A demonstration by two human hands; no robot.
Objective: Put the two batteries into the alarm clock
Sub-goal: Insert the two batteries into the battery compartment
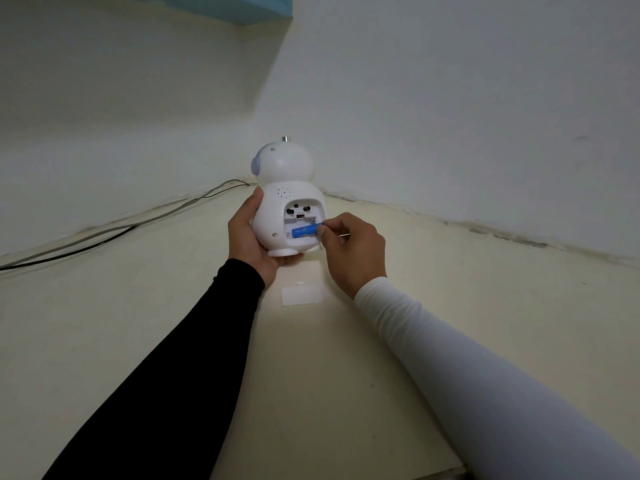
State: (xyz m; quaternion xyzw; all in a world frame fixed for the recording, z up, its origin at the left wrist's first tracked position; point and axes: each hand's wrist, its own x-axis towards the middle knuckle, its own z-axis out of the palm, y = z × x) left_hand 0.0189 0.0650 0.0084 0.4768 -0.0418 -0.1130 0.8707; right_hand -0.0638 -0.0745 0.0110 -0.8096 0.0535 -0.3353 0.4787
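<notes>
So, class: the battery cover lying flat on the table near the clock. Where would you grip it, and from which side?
Probably by its two long edges, coming from above with thumb and finger. The cover is a thin flat plate lying flush on the table, so there is nothing to grasp on top. It lies clear between the two sleeves, below the clock, so nothing blocks a reach from above.

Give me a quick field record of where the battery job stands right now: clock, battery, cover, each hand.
clock: white robot-shaped plastic alarm clock, back facing the camera, battery bay open
battery: blue cylindrical battery lying across the lower slot
upper slot: looks empty
cover: white rectangular plastic lid on the cream surface, below the clock
left hand: cradles the clock's side and base
right hand: fingertips at the battery's right end
</notes>
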